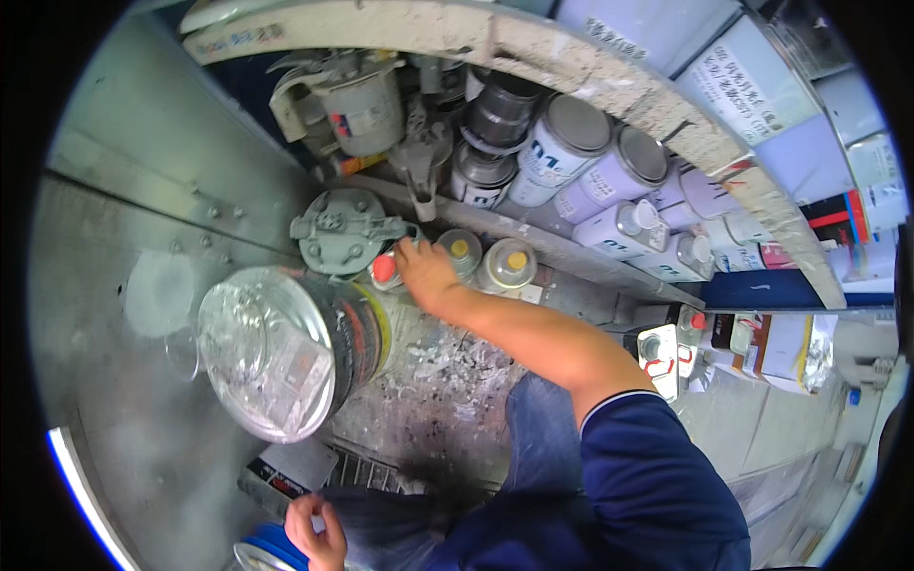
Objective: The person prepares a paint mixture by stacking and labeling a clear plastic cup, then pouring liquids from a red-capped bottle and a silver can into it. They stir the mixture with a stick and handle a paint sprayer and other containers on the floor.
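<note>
My right hand point(430, 273) reaches to the back of the floor, its fingers closed round a red-capped container point(385, 271), whose body is partly hidden. Just behind it stands a grey metal pot with a lid point(338, 228); to its right are two yellow-capped bottles point(460, 255) point(507, 265). My left hand point(316, 528) is low in the view, fingers loosely bent and apart, holding nothing that I can see, near a dark rectangular tin point(281, 471).
A large drum point(267, 357) with plastic on top stands left. Spray pots point(357, 105) and paint cans point(560, 143) fill the lower shelf; more tins point(724, 76) sit above its edge. Tins point(657, 362) and a box point(771, 352) stand right. A metal wall point(124, 219) bounds the left.
</note>
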Demonstrator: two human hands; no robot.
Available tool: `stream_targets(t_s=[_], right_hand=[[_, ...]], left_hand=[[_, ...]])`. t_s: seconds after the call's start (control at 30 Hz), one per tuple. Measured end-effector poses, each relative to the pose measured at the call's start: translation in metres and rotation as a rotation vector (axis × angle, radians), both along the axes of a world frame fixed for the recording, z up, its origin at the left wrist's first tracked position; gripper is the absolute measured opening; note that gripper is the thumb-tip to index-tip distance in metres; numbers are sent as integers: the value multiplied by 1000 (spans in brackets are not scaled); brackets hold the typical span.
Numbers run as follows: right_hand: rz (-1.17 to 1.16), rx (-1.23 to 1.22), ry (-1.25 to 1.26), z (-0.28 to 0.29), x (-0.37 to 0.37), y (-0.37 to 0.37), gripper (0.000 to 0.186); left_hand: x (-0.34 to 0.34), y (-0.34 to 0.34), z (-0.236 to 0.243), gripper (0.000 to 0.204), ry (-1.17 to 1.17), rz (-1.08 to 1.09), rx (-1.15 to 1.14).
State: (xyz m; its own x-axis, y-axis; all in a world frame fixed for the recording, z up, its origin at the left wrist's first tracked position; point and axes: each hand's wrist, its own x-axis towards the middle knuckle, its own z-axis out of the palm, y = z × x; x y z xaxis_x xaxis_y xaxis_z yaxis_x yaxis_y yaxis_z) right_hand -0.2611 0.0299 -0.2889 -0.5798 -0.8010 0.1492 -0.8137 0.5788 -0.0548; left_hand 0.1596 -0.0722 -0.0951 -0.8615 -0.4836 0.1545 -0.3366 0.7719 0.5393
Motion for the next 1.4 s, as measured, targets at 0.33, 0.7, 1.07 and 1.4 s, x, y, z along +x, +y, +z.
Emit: stream_targets(t_s=[0.33, 0.7, 1.07, 1.4], right_hand=[[155, 167, -212, 13, -22, 10, 41], [40, 232, -466, 55, 0, 104, 67], [-181, 189, -449, 32, 14, 209, 72], [-91, 543, -499, 108, -15, 167, 66]], left_hand=[[-120, -20, 13, 46, -16, -84, -292], [-139, -40, -12, 35, 21, -192, -381], [-131, -73, -19, 23, 103, -159, -415], [-133, -65, -28, 17, 155, -74, -384]])
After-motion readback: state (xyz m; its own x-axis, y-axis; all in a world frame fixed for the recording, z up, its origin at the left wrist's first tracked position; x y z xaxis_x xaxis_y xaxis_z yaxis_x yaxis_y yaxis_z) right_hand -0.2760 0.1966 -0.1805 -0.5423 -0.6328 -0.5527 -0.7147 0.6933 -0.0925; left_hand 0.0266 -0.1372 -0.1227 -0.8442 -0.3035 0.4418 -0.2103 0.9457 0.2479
